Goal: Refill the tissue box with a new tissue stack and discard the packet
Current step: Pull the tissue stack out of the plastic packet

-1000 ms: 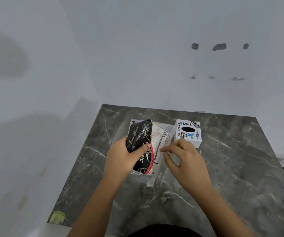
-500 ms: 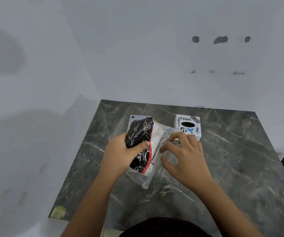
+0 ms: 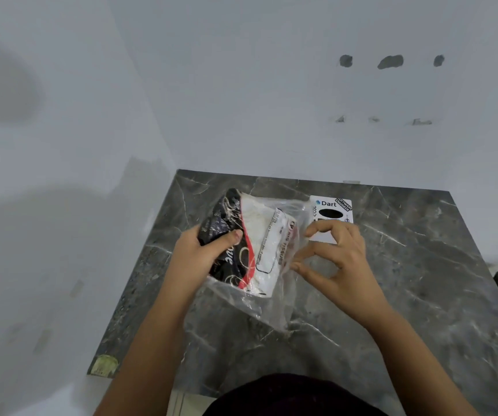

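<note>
Head view: the left hand point(image 3: 199, 259) clasps the black end of the tissue packet point(image 3: 250, 244), held tilted above the surface point(image 3: 422, 280). The right hand point(image 3: 337, 262) pinches the packet's clear wrap at its right edge. The tissue box point(image 3: 331, 211) stands just beyond the right hand's fingers, partly hidden by them.

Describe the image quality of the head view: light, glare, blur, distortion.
Head view: soft, even light, with broad faint shadows on the left wall; small glints on the clear plastic of the tissue packet held in the left hand; wide-angle lens makes the marble table edges splay; tissue box lettering stays readable, packet print slightly soft.
</note>
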